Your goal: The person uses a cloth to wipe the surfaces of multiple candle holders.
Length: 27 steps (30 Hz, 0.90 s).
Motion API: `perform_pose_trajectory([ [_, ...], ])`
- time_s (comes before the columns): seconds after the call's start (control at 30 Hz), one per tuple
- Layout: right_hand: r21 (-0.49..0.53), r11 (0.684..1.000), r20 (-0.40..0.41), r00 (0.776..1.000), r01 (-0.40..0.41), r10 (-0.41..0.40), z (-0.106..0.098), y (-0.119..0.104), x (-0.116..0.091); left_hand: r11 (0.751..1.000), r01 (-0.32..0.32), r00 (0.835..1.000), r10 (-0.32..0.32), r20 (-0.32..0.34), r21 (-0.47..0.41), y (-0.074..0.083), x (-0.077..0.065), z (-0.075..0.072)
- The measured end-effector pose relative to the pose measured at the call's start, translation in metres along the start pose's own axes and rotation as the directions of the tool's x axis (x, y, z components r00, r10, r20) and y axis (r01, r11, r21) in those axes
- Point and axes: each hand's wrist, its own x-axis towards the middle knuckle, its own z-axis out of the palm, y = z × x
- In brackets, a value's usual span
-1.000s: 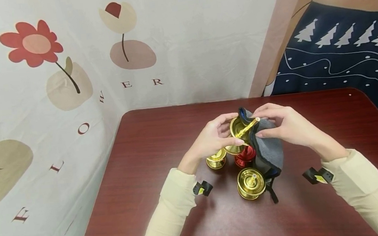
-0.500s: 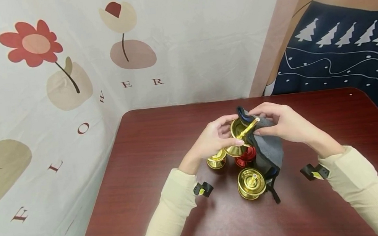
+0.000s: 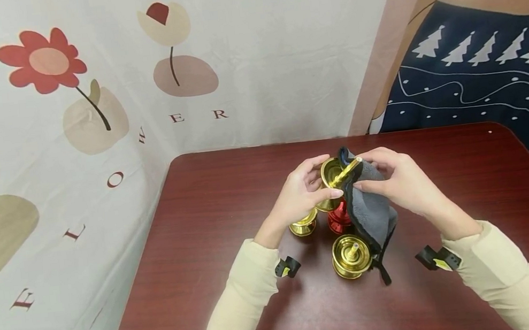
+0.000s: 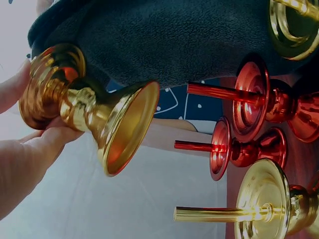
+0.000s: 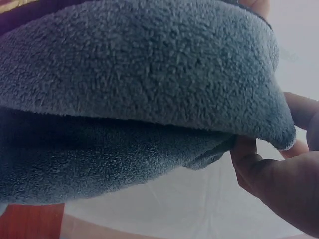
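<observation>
My left hand (image 3: 294, 199) grips a shiny gold candle holder (image 3: 329, 173) by its cup, thumb in front. The holder is raised and tilted, its central tube (image 3: 349, 171) pointing up to the right; the left wrist view shows its flared foot (image 4: 127, 132) facing away from the palm. A grey plush cloth (image 3: 370, 213) with black edging hangs from my right hand (image 3: 401, 180), which pinches it between thumb and fingers. The cloth's upper edge overlaps the held holder's rim in the head view. My right fingertips are partly hidden behind the cloth.
On the dark red table (image 3: 211, 208) stand a gold holder (image 3: 303, 226) at left, another gold one (image 3: 349, 258) in front, and two red holders (image 4: 251, 99), mostly covered in the head view. A black strap (image 3: 383, 273) trails from the cloth. Printed curtains (image 3: 268, 105) rise behind.
The held candle holder has shifted slightly back and left. My right hand has moved a little with the cloth, whose upper edge now sits further right and whose folds have changed.
</observation>
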Motion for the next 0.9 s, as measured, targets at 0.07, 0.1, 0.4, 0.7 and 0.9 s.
perform_pose_trajectory([
  [0.07,-0.001,1.000,0.006,1.000,-0.010,0.010,-0.001,0.000,0.000,1.000,0.008,1.000,-0.008,0.018,-0.015,0.000,0.001,-0.001],
  [0.1,-0.004,1.000,0.015,1.000,-0.010,0.010,-0.002,0.001,0.000,1.000,0.017,0.999,-0.017,0.033,-0.023,0.000,0.001,-0.001],
  [0.4,0.010,0.998,0.109,0.992,0.062,-0.062,-0.015,0.009,0.005,0.994,0.082,0.990,-0.073,0.124,-0.069,0.003,0.001,-0.003],
  [0.7,0.041,0.999,0.058,0.998,-0.005,0.003,-0.019,0.009,0.001,0.988,0.058,0.998,-0.055,0.030,-0.140,0.000,0.000,-0.007],
  [0.9,0.060,0.997,0.039,0.998,-0.045,0.043,-0.015,0.007,-0.003,0.992,-0.003,0.998,-0.005,-0.061,-0.122,0.001,0.002,-0.008],
])
